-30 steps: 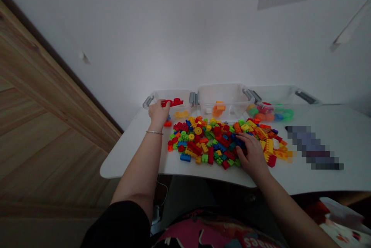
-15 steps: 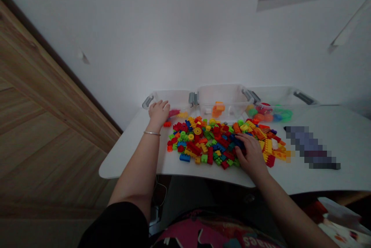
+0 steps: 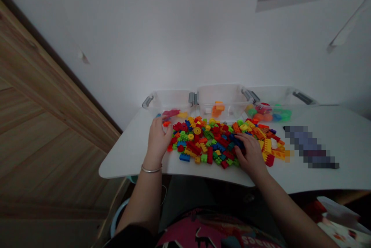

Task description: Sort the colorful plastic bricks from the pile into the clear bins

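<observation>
A broad pile of toy building bricks point(image 3: 204, 149) in red, yellow, green, blue and orange covers the middle of the white table point(image 3: 127, 155). My left hand point(image 3: 159, 138), a bangle on its wrist, is at the pile's left edge. Its thumb stands apart from the fingers, and a small orange-red brick point(image 3: 166, 123) shows just beyond the gap. No brick can be seen in its grasp. My right hand point(image 3: 251, 153) rests on the right part of the pile, fingers stretched and thumb apart, touching or close beside dark blue bricks point(image 3: 238, 142). Its fingertips are partly hidden among the bricks.
Three clear plastic boxes stand along the wall: the left box point(image 3: 174, 95) has pink, yellow and blue pieces, the middle box point(image 3: 223, 91) an orange piece, the right box point(image 3: 275, 93) coloured balls and rings. A pixelated dark object point(image 3: 311, 147) lies right. Wooden panelling point(image 3: 43, 124) flanks the left.
My left hand has drawn back from the left box toward me, down to the pile's left edge. A blue piece now shows in that box. My right hand has stayed put.
</observation>
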Demonstrator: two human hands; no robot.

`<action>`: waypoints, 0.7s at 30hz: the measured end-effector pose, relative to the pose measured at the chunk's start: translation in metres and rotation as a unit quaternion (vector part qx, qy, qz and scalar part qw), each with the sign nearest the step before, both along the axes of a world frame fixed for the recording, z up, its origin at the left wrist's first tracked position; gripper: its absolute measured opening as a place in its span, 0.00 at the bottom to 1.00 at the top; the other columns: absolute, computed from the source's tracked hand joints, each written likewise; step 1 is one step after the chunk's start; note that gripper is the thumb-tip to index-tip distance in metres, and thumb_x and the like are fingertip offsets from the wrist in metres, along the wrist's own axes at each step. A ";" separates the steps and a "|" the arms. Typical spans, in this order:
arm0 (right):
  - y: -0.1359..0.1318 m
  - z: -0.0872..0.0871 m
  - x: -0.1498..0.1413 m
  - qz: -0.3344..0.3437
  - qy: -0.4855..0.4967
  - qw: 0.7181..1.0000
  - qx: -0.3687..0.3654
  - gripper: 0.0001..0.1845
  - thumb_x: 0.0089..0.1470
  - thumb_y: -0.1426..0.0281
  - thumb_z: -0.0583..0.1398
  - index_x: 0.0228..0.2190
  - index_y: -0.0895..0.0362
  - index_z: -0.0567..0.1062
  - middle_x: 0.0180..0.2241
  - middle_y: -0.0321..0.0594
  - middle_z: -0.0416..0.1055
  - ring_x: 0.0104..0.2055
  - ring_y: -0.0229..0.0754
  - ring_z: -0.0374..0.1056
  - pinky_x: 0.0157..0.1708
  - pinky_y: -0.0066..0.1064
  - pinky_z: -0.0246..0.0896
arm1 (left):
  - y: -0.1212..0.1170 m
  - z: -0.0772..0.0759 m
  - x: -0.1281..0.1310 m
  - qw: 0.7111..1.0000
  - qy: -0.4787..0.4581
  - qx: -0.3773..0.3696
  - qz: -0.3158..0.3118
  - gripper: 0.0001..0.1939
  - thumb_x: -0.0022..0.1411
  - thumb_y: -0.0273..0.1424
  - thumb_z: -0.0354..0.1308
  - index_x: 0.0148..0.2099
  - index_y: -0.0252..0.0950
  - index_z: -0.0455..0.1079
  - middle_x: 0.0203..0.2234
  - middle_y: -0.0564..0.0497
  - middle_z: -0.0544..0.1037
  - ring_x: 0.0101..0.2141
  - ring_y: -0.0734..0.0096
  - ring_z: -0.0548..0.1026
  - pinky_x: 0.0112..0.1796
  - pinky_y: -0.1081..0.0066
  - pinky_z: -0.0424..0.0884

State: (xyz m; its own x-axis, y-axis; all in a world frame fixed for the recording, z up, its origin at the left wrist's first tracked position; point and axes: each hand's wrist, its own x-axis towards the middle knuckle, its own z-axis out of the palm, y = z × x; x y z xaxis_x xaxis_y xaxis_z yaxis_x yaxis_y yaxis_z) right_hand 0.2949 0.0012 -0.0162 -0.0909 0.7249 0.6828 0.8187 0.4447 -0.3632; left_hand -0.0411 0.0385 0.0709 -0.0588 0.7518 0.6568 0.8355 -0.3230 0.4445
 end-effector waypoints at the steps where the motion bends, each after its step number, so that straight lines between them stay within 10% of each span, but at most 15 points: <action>1: 0.000 0.000 0.000 0.000 -0.001 1.000 0.000 0.18 0.58 0.65 0.54 0.49 0.57 0.70 0.50 0.50 0.70 0.55 0.53 0.63 0.56 0.53 0.57 | -0.002 -0.007 0.002 1.000 0.006 -0.015 0.006 0.16 0.61 0.30 0.52 0.52 0.33 0.67 0.45 0.42 0.74 0.48 0.60 0.72 0.51 0.57 0.69; 9: 0.000 0.000 0.000 0.000 -0.008 1.000 0.000 0.18 0.59 0.65 0.54 0.49 0.57 0.70 0.50 0.50 0.70 0.54 0.53 0.63 0.56 0.52 0.57 | 0.000 -0.028 0.002 0.985 0.122 -0.114 0.031 0.13 0.59 0.23 0.49 0.45 0.35 0.71 0.40 0.44 0.76 0.43 0.59 0.73 0.48 0.59 0.71; 21: 0.000 -0.001 0.001 -0.003 -0.004 1.000 -0.005 0.19 0.58 0.65 0.54 0.50 0.56 0.69 0.51 0.50 0.70 0.55 0.53 0.62 0.57 0.53 0.56 | 0.005 -0.041 0.008 0.964 0.223 -0.147 -0.005 0.28 0.59 0.19 0.49 0.62 0.38 0.64 0.60 0.41 0.68 0.55 0.56 0.69 0.54 0.56 0.67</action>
State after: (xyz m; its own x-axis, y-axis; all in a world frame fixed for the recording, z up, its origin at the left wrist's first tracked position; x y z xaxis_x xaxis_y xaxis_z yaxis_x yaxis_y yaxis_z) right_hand 0.2958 0.0011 -0.0174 -0.0913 0.7328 0.6743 0.8241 0.4357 -0.3620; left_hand -0.0327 0.0439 0.0298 0.1879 0.9085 0.3732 0.9624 -0.2462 0.1147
